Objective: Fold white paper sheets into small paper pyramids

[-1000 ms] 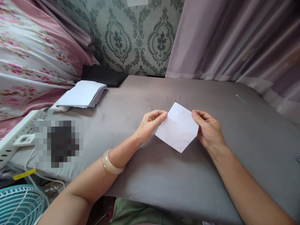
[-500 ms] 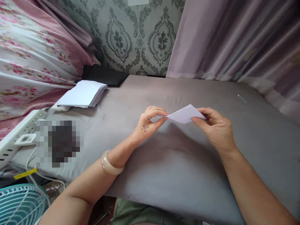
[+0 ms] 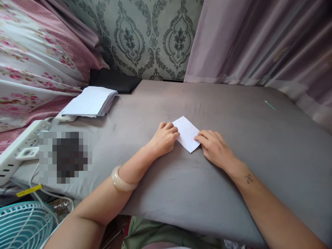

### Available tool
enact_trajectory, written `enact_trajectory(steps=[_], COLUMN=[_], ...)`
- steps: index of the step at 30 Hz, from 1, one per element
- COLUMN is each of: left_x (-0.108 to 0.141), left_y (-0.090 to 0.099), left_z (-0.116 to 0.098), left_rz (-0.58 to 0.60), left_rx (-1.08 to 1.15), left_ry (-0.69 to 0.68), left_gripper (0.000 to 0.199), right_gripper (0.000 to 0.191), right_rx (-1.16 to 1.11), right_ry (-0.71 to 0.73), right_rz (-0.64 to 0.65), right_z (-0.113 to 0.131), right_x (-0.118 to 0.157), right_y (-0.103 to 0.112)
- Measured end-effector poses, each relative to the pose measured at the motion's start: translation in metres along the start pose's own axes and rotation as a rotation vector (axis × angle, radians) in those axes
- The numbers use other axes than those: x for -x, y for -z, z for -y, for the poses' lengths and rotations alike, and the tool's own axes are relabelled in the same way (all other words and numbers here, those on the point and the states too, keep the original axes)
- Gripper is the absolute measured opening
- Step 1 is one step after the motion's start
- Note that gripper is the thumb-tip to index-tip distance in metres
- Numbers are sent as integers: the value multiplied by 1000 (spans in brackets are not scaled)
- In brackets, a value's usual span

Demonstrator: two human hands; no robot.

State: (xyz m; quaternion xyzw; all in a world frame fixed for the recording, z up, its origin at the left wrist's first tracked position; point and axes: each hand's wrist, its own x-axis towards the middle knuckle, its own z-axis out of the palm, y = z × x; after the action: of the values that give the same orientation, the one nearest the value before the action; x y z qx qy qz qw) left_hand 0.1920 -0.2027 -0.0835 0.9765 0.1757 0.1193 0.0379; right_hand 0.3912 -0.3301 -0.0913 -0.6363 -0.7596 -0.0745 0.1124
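Note:
A white piece of paper [image 3: 187, 134], diamond-shaped from here, lies on the grey cloth surface [image 3: 160, 180] between both hands. My left hand [image 3: 166, 137] has its fingers curled over the paper's left corner, gripping it. The right corner is under the fingertips of my right hand [image 3: 211, 145], which are pressed together on it; the thumb is mostly hidden below.
At the back left, a stack of white paper [image 3: 88, 101] lies before a black folded item [image 3: 114, 81]. Power strips [image 3: 24, 147] and a blurred-out dark object [image 3: 69, 155] are at left, with a fan [image 3: 23, 224] below. A thin stick [image 3: 270, 105] lies far right.
Both hands have come down with the paper, from holding it raised and tilted to having it flat on the cloth. My right hand has moved left, closer to my left hand.

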Motion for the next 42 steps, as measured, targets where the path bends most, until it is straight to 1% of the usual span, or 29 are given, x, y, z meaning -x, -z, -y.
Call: enact_trajectory(steps=[4,7,10,12,15,17,21,25,29,32,37,42], left_x=[3,5,5,5,4,4,2,1,-1,-3,-6,-7], left_y=[3,4,3,0,-3,-5,-8,-13,-18,-19,-19,-19], left_z=[-11,-19,-23,-24,-22,-21,-20,-20,-20,-20,-19,-17], left_rz=[4,20,37,33,1,-24,-56,-85,-120,-123,-96,-89], left_rx=[90,128,172,226,314,354,402,438,463,473,498,566], left_ry=[139,186,233,284,363,394,438,492,537,563,598,628], left_gripper=[30,28,26,23,14,15,21,21,17,17,17,15], right_gripper=[25,20,21,25,29,29,30,26,22,21,21,22], right_rx=[-38,-53,-109,-175,-256,-294,-344,-337,-272,-231,-240,-267], right_ry=[-45,-63,-114,-184,-318,-385,-466,-539,-589,-609,-606,-632], right_rz=[15,33,43,40,0,-36,-94,-138,-156,-152,-142,-120], right_z=[5,9,13,14,16,16,17,17,17,16,12,11], right_x=[4,5,3,0,-3,-5,-8,-10,-13,-14,-15,-16], right_y=[7,9,8,6,4,2,-3,-11,-17,-20,-22,-22])
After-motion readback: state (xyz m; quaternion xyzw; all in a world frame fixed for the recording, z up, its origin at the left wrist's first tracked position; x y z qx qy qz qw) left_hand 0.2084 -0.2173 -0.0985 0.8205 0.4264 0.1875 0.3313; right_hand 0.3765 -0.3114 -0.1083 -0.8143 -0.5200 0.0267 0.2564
